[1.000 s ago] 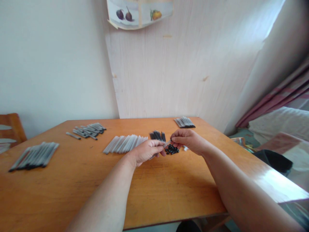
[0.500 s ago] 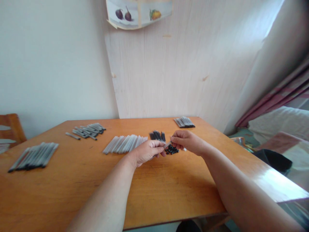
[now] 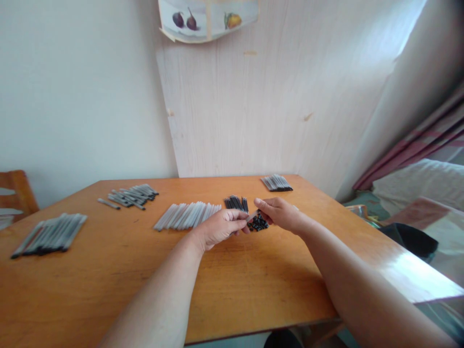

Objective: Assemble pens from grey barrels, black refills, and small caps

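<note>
I see my left grip [image 3: 221, 226] closed around a thin grey tube [image 3: 253, 216], my right grip [image 3: 282, 213] pinching its other end, just above the black caps [image 3: 259, 224] mid-counter [image 3: 253, 285]. Bare wood lies open toward the near edge; a row of tubes [image 3: 186, 215] sits left.

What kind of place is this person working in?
Probably a home room used for piecework: a wooden table, a fruit picture hung above it, what looks like bedding at the right, and rows of grey tubes.
</note>
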### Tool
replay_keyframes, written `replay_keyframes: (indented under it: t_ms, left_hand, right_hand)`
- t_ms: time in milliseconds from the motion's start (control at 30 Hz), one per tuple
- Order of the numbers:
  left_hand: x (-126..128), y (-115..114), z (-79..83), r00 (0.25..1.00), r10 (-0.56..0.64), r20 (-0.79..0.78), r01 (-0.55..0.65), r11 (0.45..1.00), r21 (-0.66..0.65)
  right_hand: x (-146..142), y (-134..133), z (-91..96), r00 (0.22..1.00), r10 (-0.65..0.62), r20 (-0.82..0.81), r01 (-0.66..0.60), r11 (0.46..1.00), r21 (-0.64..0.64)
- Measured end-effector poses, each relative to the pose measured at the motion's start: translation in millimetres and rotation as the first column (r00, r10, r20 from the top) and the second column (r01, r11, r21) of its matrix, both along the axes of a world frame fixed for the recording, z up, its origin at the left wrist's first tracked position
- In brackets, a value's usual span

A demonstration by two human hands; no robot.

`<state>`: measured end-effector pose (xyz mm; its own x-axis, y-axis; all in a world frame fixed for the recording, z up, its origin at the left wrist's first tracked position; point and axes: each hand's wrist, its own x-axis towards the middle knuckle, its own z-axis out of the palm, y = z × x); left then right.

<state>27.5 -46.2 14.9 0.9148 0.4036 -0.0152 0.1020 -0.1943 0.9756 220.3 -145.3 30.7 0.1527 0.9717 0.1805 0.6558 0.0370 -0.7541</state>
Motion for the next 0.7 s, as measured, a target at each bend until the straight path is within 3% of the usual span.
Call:
replay_keyframes:
  t_ms: [300, 700]
  left_hand:
    - [-0.5, 1.6, 2.2, 0.999, 0.034, 0.017, -0.033, 0.999, -0.031]
    - [0.7, -1.0, 1.1, 1.000, 0.002, 0.014, -0.002, 1.000, 0.010]
  right_hand:
    - [2.9, -3.9, 4.3, 0.966, 0.065, -0.250, -0.056, 0.997, 0.045]
    - [2.5, -0.2, -4.0, 0.995, -0.022, 0.095, 0.017, 0.999, 0.051]
